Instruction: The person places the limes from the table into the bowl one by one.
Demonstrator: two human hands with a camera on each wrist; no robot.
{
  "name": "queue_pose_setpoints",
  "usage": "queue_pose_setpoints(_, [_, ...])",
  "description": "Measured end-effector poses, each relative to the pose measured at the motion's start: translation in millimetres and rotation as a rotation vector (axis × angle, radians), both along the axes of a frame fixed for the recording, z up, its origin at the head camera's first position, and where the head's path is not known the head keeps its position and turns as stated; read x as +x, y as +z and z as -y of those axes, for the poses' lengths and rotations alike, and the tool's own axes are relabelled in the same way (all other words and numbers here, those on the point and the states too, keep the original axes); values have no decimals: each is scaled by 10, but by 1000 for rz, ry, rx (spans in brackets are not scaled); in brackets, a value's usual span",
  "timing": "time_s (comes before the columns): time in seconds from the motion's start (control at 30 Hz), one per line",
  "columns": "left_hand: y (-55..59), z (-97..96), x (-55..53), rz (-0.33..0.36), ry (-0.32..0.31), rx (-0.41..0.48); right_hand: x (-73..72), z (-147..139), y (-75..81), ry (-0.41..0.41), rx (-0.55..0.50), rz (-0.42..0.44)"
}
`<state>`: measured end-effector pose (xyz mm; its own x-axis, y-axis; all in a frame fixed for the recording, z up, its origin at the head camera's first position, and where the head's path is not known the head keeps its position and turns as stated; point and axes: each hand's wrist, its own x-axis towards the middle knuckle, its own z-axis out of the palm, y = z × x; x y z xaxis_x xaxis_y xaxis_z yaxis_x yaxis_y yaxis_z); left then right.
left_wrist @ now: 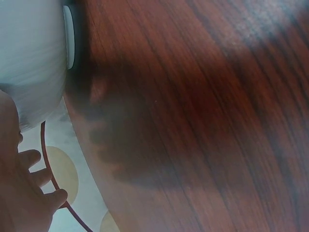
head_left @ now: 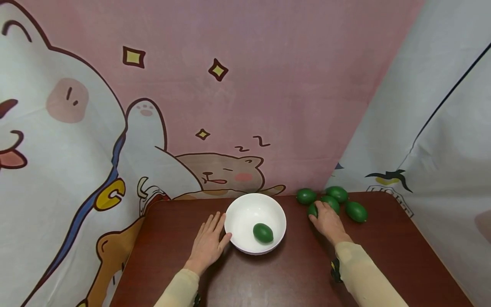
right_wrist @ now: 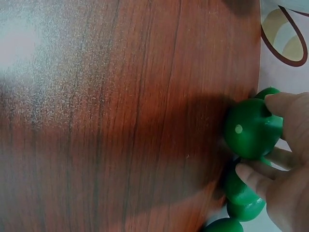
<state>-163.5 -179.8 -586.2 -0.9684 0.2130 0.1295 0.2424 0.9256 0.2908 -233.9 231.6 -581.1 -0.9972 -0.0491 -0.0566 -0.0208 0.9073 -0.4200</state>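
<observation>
A white bowl (head_left: pixel 238 226) stands on the table with one green lime (head_left: pixel 263 233) inside it. My left hand (head_left: pixel 207 245) rests against the bowl's left side, fingers straight and thumb at the rim. In the left wrist view the bowl's outer wall (left_wrist: pixel 34 53) fills the upper left corner, beside that hand's fingers. Over at the right, my right hand (head_left: pixel 329 223) grips a green lime (right_wrist: pixel 252 129) between thumb and fingers, low over the table. Several other limes (head_left: pixel 356 212) lie close around these fingers, partly overlapped by the hand in the head view.
The dark red-brown wooden table (head_left: pixel 264 281) ends at a printed cloth backdrop (head_left: pixel 307 98) with cartoon animals. Some of the limes, such as the one at the back (head_left: pixel 306 196), sit right by the table's far edge.
</observation>
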Motion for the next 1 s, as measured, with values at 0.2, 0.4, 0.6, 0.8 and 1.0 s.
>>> queue_pose_setpoints(0.2, [15,1,6,3,0,-1,42,-7,-1,-6,8,8])
queue_pose_setpoints(0.4, [17,0,8,1,0,-4,79,-53,-4,1,-1,-24])
queue_pose_setpoints(0.6, [27,-2,19,4,1,17,109,-101,11,13,14,-14])
queue_pose_setpoints(0.8, [24,5,16,-2,-1,14,146,-135,28,26,33,-15])
queue_pose_setpoints(1.0, [28,5,13,-2,-4,13,156,-152,34,22,37,8])
